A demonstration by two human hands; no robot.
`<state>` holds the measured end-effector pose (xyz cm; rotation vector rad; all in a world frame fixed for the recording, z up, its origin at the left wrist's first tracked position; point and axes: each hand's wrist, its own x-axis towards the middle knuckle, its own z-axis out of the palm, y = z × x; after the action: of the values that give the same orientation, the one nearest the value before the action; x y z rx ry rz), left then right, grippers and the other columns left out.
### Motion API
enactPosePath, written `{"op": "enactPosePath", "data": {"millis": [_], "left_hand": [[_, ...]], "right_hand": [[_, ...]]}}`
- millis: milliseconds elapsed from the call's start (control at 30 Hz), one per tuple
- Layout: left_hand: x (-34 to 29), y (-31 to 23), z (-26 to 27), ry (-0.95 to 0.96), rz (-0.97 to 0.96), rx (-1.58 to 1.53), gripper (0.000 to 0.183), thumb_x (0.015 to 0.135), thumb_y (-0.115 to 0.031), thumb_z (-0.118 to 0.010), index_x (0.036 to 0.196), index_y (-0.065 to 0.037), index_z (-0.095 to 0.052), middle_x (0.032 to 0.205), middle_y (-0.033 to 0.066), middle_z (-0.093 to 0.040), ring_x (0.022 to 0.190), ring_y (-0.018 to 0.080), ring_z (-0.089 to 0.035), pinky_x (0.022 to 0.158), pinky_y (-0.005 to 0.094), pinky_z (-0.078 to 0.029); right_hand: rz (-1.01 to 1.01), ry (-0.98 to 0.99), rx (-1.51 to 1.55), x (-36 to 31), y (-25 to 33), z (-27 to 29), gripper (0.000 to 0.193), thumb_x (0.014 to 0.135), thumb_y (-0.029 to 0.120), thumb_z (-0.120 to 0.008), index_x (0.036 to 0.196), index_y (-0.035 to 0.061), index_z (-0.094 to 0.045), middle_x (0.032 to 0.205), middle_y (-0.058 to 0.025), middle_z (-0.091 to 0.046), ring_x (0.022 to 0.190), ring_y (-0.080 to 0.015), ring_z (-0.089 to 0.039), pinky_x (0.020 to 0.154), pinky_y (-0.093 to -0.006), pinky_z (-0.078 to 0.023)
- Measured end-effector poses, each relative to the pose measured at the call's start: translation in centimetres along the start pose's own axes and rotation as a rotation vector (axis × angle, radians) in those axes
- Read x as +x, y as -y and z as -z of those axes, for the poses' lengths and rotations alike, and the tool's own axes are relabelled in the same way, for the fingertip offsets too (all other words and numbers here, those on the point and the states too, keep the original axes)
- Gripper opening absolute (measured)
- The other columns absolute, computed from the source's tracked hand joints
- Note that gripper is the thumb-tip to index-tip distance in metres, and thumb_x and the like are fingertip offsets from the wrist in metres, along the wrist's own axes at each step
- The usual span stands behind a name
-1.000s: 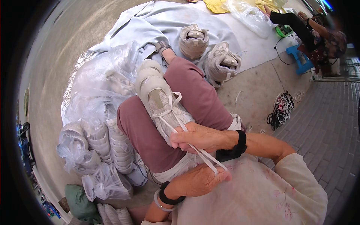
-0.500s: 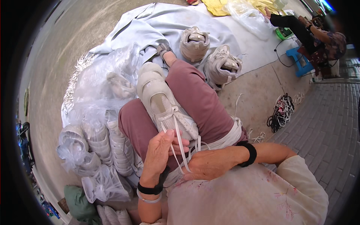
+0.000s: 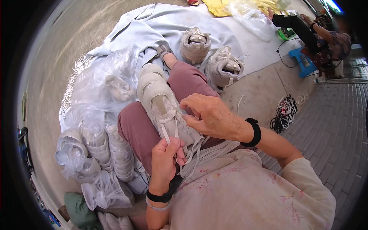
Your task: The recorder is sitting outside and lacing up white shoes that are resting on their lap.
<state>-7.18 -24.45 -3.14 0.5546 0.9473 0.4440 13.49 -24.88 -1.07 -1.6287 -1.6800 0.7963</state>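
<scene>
A stack of nested pale shoe uppers [image 3: 153, 90] lies across my lap, its nearest piece toward me. White shoelace [image 3: 165, 132] runs through that piece's eyelets, and its two loose lengths trail toward my body. My left hand [image 3: 167, 151] is closed, pinching the lace between thumb and fingers just below the upper. Above the eyelets on the right side hovers my right hand [image 3: 211, 115], thumb and forefinger curved apart with nothing visible between them. A bundle of white laces [image 3: 218, 151] rests over my right thigh.
Two stuffed pale shoe stacks [image 3: 195, 45] [image 3: 225, 68] stand beyond my right knee. Plastic-wrapped uppers [image 3: 96, 145] sit on my left. Black and white laces [image 3: 283, 113] lie tangled on the floor at right. Another person [image 3: 326, 38] sits near a blue stool [image 3: 303, 61] at far right.
My right hand has let go of the lace near my waist and risen up and forward to the upper's eyelets. My left hand has shifted slightly toward me, still pinching lace.
</scene>
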Motion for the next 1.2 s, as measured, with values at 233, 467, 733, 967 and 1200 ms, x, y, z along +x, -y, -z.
{"op": "enactPosePath", "data": {"millis": [233,467,733,967,1200], "left_hand": [[-3.9,-1.7,1.5,0.016,0.043,0.447,0.026,0.098,-0.023,-0.055,0.088,0.0,-0.064,0.06,-0.0007,-0.056,0.051,0.005,-0.051,0.045,0.0189,-0.04],[-3.3,-1.1,0.0,0.008,-0.098,0.612,0.028,0.099,-0.025,-0.054,0.09,0.0,-0.063,0.06,-0.002,-0.052,0.053,0.003,-0.046,0.046,0.0196,-0.037],[-2.9,-4.3,2.0,-0.115,-0.22,0.077,0.03,0.101,-0.028,-0.048,0.089,-0.003,-0.058,0.057,-0.0058,-0.034,0.046,0.0029,-0.031,0.043,0.0207,-0.037],[-4.1,-6.4,3.4,-0.223,-0.326,0.176,0.028,0.098,-0.021,-0.054,0.119,-0.002,-0.055,0.062,-0.0068,-0.038,0.048,-0.0002,-0.029,0.04,0.016,-0.03],[-4.2,-4.8,6.0,-0.255,-0.341,0.726,0.028,0.091,-0.016,-0.065,0.114,0.0,-0.06,0.083,-0.0061,-0.057,0.063,-0.0016,-0.038,0.055,0.015,-0.032]], "right_hand": [[-0.027,0.039,-0.174,-1.3,-0.5,-2.8,0.029,0.082,0.019,-0.066,0.104,0.0031,-0.055,0.089,-0.0137,-0.061,0.076,-0.0326,-0.062,0.064,-0.0406,-0.051],[-0.115,0.202,-0.39,-1.7,1.1,-3.4,0.037,0.083,0.015,-0.062,0.113,-0.0012,-0.047,0.085,-0.0141,-0.058,0.069,-0.0316,-0.063,0.056,-0.0398,-0.052],[0.048,0.08,-0.496,0.5,-1.0,-4.7,0.02,0.079,0.006,-0.06,0.091,-0.0006,-0.045,0.077,-0.0161,-0.061,0.066,-0.0321,-0.067,0.053,-0.0399,-0.053],[-0.089,0.153,-0.272,-0.2,-1.0,-2.2,0.026,0.083,0.011,-0.059,0.1,-0.002,-0.046,0.088,-0.0214,-0.062,0.076,-0.0342,-0.065,0.061,-0.0429,-0.051],[-0.425,-0.316,-0.093,-2.7,-3.3,7.9,0.016,0.086,0.012,-0.057,0.097,0.001,-0.062,0.071,-0.0109,-0.06,0.064,-0.0181,-0.058,0.063,-0.0305,-0.046]]}}
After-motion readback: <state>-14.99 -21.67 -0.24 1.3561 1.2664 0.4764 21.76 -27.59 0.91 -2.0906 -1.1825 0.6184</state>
